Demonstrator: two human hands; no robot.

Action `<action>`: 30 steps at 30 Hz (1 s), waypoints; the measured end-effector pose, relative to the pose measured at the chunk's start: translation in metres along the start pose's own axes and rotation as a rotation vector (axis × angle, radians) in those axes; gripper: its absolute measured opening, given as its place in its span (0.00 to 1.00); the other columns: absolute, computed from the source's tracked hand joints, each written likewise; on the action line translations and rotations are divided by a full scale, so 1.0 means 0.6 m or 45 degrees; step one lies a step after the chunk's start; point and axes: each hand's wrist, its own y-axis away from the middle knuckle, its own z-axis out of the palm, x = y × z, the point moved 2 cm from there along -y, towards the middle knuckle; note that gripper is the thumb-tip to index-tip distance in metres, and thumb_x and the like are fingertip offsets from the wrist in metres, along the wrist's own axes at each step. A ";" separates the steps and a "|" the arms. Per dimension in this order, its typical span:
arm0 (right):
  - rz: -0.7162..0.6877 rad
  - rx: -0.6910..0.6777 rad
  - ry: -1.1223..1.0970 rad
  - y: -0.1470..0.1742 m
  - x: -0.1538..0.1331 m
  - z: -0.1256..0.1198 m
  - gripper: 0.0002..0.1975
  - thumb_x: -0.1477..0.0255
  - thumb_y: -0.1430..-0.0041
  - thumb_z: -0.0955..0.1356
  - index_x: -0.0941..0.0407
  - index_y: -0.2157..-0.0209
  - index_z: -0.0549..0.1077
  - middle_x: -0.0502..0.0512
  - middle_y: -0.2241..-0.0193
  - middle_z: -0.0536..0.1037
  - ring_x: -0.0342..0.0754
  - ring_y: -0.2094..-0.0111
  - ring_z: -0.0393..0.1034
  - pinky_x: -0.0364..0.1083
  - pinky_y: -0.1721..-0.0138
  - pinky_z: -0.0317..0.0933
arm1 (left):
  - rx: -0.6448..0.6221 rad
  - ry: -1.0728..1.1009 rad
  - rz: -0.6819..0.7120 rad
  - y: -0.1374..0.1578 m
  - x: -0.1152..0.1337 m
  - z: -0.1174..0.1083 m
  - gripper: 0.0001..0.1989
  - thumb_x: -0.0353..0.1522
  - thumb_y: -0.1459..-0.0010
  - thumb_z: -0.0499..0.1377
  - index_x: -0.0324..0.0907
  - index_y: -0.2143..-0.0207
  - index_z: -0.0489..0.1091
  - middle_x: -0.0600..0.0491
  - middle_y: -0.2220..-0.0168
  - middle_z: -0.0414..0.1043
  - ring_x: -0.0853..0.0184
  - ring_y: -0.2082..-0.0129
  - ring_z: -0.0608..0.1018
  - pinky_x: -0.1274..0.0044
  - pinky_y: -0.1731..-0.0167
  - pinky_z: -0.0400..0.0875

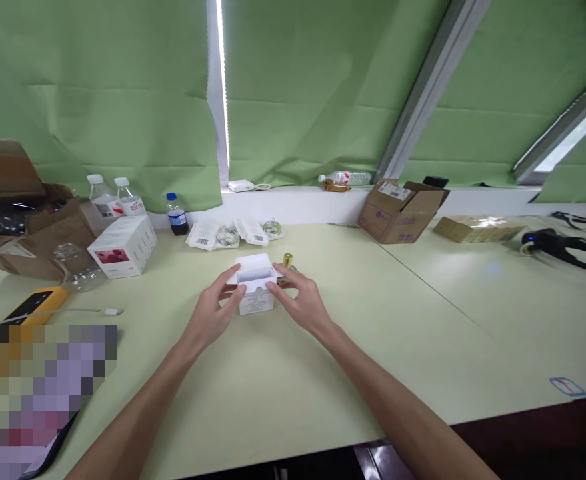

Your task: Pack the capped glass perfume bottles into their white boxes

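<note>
Fingertips of the left hand (216,308) are laid against the left side of a small white carton (255,288), while those of the right hand (300,301) are pressed on its right top edge; the carton is pinched between both hands, neither hand being closed into a fist. The carton is set on the pale green table (423,347), near the middle, with its lid flaps (253,263) standing open. At about 1 o'clock from the carton, just beside the right fingers, a gold-capped bottle (287,261) is seen. The carton is judged light and thin-walled, easily dented; it is best held by its side walls, low down, not by the flaps. At 10 o'clock a larger white box (123,247) is lying.
</note>
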 end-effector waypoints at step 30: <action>0.140 0.111 0.463 -0.036 0.100 -0.024 0.21 0.65 0.46 0.66 0.56 0.51 0.70 0.58 0.55 0.76 0.48 0.68 0.71 0.47 0.66 0.63 | -0.156 -0.044 -0.065 -0.004 -0.030 0.003 0.19 0.37 0.49 0.60 0.43 0.54 0.68 0.48 0.55 0.75 0.59 0.57 0.77 0.65 0.56 0.71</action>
